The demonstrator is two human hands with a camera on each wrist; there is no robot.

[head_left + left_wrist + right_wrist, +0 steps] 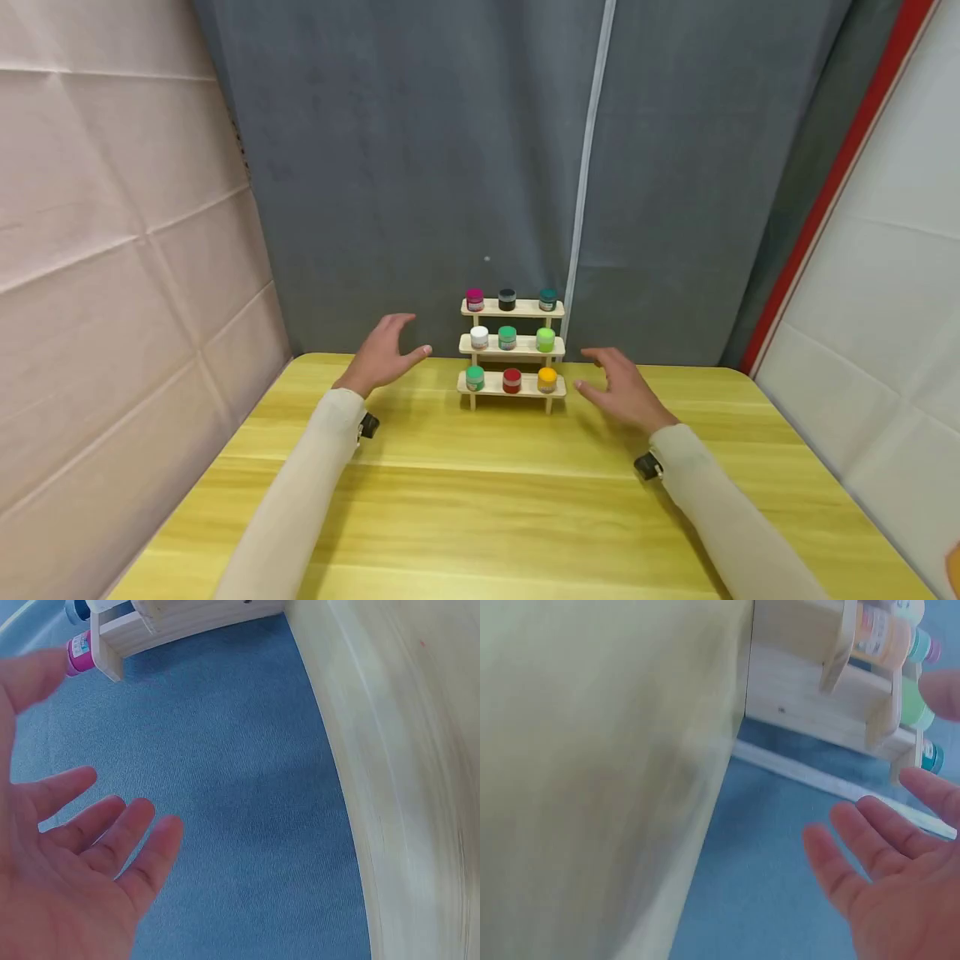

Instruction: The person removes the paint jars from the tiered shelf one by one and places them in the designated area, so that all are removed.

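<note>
Behind the fingers (154,862), closest to us, our pale sleeves (300,492) reach over the wood-grained surface (480,500), a dark device (647,466) showing at the right wrist. We hold our left hand (378,357) and right hand (628,398) well apart, thumbs spread away, fingers loosely bent and gripping nothing. Between them stands a small three-step rack (492,387), its long axis running crosswise from the left fingers towards the right, so that each hand faces one short end. We touch neither end; the right fingers are nearer, just beside theirs, while the left fingers leave a wider gap.

On the lowest step, counting from the left fingers' side, we see a green jar (475,378), a red jar (512,381) and a yellow jar (547,380). One step farther sit a white jar (479,337), a second green jar (507,337) and a lime jar (545,339); on the top step, a magenta jar (475,300), a black jar (507,299) and a teal jar (548,300). Beyond fingers and rack hangs a grey curtain (420,167).
</note>
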